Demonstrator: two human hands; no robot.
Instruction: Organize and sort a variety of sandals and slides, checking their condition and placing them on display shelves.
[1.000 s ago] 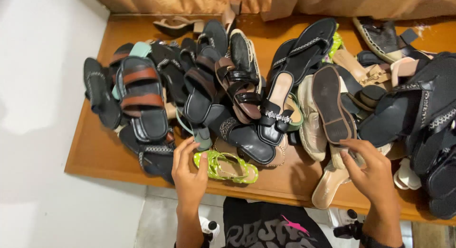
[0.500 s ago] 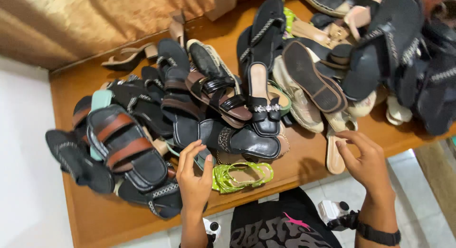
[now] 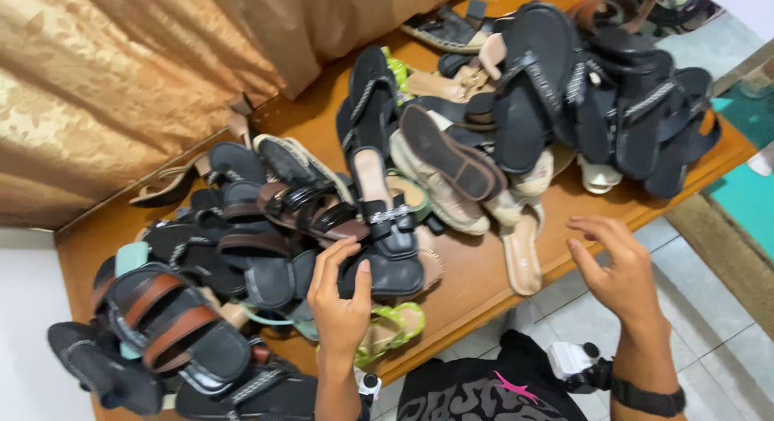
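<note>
A lime-green strappy sandal (image 3: 393, 331) is being pinned at the near edge of the wooden surface (image 3: 476, 280) by the left hand (image 3: 340, 302), whose fingers are being curled up onto a black flat sandal with a silver buckle (image 3: 385, 228) just above it. The right hand (image 3: 614, 268) is being held open and empty, fingers loosely spread, just off the surface's edge near a beige slip-on sandal (image 3: 522, 250). A heap of dark sandals (image 3: 613, 91) is being left piled at the far right.

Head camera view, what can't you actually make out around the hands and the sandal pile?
- Green sandal: head view, left hand covers its middle.
- Black sandals at lower left: cut off by the frame edge.
- Shoes deep in the pile: buried under others.
- Right hand: palm side hidden, holds nothing visible.
</note>
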